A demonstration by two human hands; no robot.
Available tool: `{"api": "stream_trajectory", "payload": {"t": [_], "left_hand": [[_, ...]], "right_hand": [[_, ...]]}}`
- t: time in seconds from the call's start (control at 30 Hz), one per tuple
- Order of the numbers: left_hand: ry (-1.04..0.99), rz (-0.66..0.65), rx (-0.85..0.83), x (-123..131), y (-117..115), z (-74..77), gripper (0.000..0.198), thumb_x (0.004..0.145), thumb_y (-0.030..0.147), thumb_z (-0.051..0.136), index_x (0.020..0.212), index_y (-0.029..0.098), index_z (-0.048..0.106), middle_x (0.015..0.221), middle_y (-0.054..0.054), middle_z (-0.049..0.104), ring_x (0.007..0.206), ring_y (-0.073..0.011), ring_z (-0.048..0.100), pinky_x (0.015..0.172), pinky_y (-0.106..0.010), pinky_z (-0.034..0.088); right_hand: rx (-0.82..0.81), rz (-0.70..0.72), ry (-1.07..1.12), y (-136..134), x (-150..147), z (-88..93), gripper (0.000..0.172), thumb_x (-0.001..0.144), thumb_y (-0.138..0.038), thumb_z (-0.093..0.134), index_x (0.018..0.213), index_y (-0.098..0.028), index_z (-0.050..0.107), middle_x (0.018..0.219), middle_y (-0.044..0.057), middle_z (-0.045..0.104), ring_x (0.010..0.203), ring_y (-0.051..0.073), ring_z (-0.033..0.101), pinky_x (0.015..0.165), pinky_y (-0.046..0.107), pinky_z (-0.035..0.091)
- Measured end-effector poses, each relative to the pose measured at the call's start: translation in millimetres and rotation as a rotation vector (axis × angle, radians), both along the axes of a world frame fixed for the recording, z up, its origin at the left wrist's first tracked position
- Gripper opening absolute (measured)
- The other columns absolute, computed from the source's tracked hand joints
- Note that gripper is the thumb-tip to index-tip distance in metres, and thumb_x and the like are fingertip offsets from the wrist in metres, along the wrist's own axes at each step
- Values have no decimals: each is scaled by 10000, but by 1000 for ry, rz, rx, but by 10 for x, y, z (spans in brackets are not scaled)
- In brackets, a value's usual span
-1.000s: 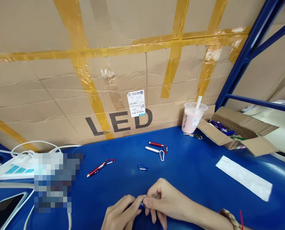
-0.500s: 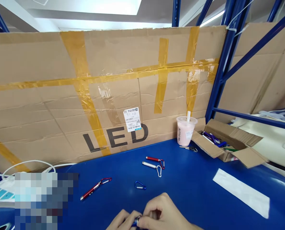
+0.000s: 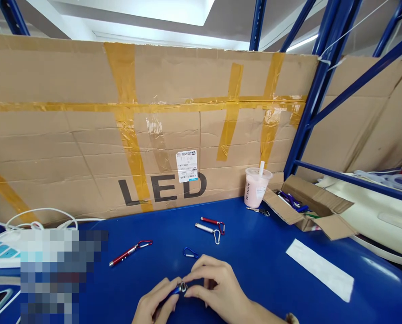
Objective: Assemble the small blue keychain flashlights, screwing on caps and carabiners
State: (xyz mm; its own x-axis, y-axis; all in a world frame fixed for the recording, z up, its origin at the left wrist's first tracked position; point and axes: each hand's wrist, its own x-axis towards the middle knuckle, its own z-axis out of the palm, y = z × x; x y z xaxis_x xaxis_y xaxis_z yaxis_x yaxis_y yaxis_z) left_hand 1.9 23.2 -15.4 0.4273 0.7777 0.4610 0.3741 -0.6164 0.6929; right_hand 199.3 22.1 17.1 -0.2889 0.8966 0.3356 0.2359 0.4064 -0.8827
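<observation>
Near the blue clip (image 3: 189, 255), our left hand (image 3: 154, 302) pinched a blue piece (image 3: 176, 291); our right hand (image 3: 221, 284) bracketed its metal end (image 3: 183, 286) (gripping, we couldn't tell). We seemed mid-adjustment, the next move wanting steadiness.

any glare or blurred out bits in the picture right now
Head view: the tape shines in patches, and the blue table catches a pale streak at far right; head view again: a pixelated patch sits at lower left, and print on the label is too small to read.
</observation>
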Motion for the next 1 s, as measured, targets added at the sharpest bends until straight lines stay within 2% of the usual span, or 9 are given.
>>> {"api": "stream_trajectory", "payload": {"t": [0.1,0.17,0.27,0.4,0.5,0.7,0.83,0.9,1.0], "left_hand": [[77,29,-72,-52,5,-66,330,935,372,456,1169,245,652,869,-52,709,673,-136,683,657,-176,557],[149,85,-115,-88,-3,-139,349,933,401,452,1162,236,658,929,-67,712,873,-186,689,778,-236,548],[244,134,-157,-120,-15,-199,378,929,436,444,1180,239,645,845,-60,715,1085,-232,608,921,-348,482],[255,72,-164,-94,-28,-144,390,955,416,388,1218,236,613,741,-33,694,1053,-210,624,980,-383,428],[208,45,-121,-61,-47,-94,383,956,399,391,1198,219,626,746,-38,695,958,-192,663,936,-316,473],[137,7,-117,-4,-104,-56,342,957,352,403,1148,200,643,830,-59,696,709,-135,681,701,-175,545],[84,16,-20,88,-153,86,298,950,287,399,1051,183,659,682,-27,636,567,-112,616,569,-154,512],[81,20,-10,125,-179,154,278,944,246,392,1009,186,655,685,-18,610,542,-104,582,528,-153,479],[108,20,-5,134,-220,206,260,942,200,369,1008,192,620,765,-24,625,629,-119,589,596,-180,470]], "right_hand": [[32,23,-17,-6,7,-3,298,794,-493,654,862,-222,757,820,32,622,506,42,504,497,149,420],[56,11,-36,-5,16,-5,265,803,-470,652,857,-233,758,823,28,627,540,52,524,510,150,422],[99,-7,-33,-4,29,-8,239,782,-461,677,843,-246,759,823,24,633,604,74,558,539,156,424],[90,-10,-15,-7,32,0,256,765,-484,682,808,-245,762,804,22,629,586,71,548,543,164,424],[53,-24,-15,1,31,13,270,726,-501,709,764,-239,761,784,20,620,543,59,518,517,167,411],[-27,-11,-3,33,37,9,302,665,-513,750,703,-213,752,790,19,604,496,38,475,486,167,398],[-81,14,9,37,36,7,323,647,-509,763,677,-188,741,771,22,588,469,31,466,468,171,395],[-104,23,-3,30,36,12,320,646,-497,769,664,-179,735,762,22,580,454,27,465,454,170,389],[-101,34,-25,19,40,21,302,667,-472,764,657,-172,731,750,24,573,453,28,468,452,169,388]]}}
